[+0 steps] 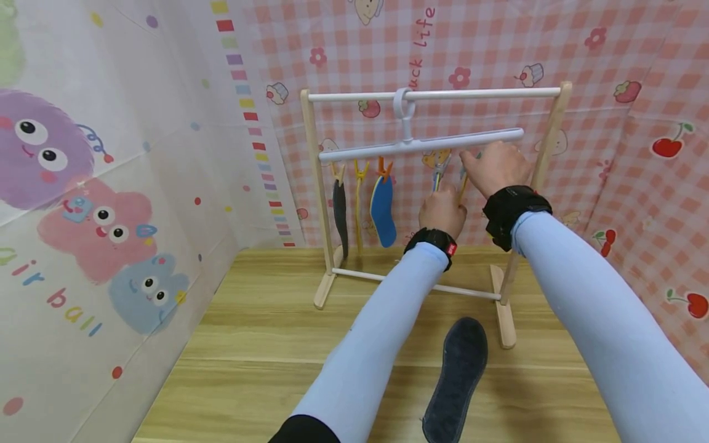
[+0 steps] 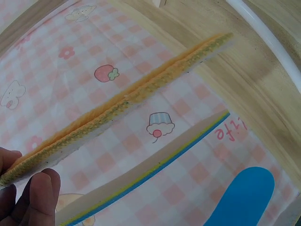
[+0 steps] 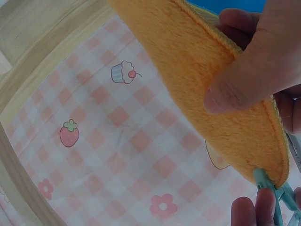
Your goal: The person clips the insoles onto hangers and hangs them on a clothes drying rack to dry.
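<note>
My left hand (image 1: pixel 443 212) pinches an orange fuzzy insole (image 3: pixel 197 84) near its upper end, thumb on the plush face. In the left wrist view that insole (image 2: pixel 127 99) shows edge-on. My right hand (image 1: pixel 501 166) is higher, just under the right end of a white hanger (image 1: pixel 410 146). Its fingertips (image 3: pixel 242 212) hold a teal clothespin (image 3: pixel 277 200), whose tips sit over the insole's narrow end. To the left hang a grey insole (image 1: pixel 340 212), a thin yellow-edged insole (image 1: pixel 359 212) and a blue insole (image 1: pixel 382 212), each from a clip. Another insole (image 2: pixel 150 179) hangs edge-on beside the orange one.
A wooden rack (image 1: pixel 434 95) carries the hanger, which tilts up to the right. On the wood-grain table (image 1: pixel 266 357) lies a dark grey insole (image 1: pixel 456 375), in front of the rack's lower bar (image 1: pixel 465 291). Checked cloth (image 1: pixel 498 37) covers the back and right sides.
</note>
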